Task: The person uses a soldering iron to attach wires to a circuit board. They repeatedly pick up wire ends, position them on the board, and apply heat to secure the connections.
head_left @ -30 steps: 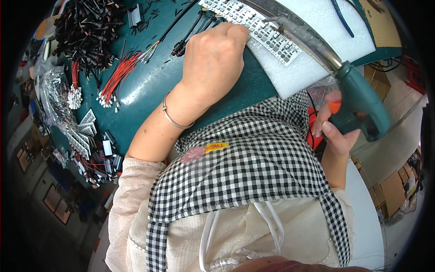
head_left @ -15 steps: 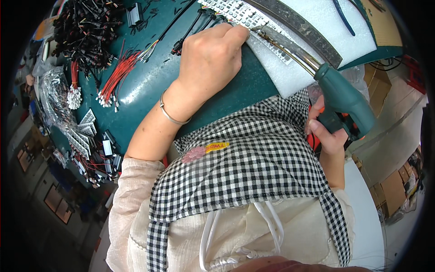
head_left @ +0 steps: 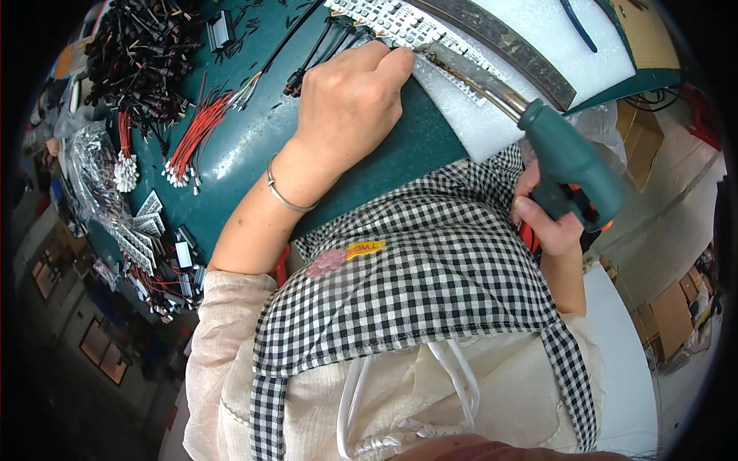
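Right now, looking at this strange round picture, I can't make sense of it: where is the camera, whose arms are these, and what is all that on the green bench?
No machine here: a person is working with bare hands. The camera sits on their head and looks down, and its wide lens bends everything toward the rim. The checked apron at the bottom is the person's own.

The left hand rests on the green bench, fingertips pressing on a strip of small white parts that lies on a white foam sheet. The right hand grips a green pistol-shaped tool; its long metal tip reaches up to the strip by the left fingertips.

Around them lie a bundle of red wires, a heap of black cables, a dark metal bar and blue-handled pliers.
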The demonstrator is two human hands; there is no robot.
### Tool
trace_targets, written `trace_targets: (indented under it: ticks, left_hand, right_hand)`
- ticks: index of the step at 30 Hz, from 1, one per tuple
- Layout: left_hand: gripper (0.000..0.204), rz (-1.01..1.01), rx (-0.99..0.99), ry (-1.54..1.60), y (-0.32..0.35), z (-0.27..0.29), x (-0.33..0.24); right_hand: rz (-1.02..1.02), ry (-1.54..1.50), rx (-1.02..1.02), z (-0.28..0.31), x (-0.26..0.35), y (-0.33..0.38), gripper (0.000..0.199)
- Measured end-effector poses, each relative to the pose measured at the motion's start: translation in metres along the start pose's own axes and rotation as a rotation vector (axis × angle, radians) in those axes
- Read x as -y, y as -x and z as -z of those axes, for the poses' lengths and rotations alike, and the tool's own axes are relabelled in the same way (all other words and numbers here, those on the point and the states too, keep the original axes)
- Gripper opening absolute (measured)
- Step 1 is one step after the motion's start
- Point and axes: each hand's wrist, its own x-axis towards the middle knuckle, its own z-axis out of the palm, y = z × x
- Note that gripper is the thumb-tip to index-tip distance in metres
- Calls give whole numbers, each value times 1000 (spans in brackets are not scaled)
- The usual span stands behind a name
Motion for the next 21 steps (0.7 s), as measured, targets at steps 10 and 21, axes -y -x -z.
trace_targets:
  ticks: [10,21]
  left_hand:
    - [24,0,100,-24,-2,8,-1]
    - [24,-6,80,-30,-1,7,-1]
  right_hand:
    - [-59,-182,-43,6,14,-4,51]
    - [-7,-14,64,6,1,-2,49]
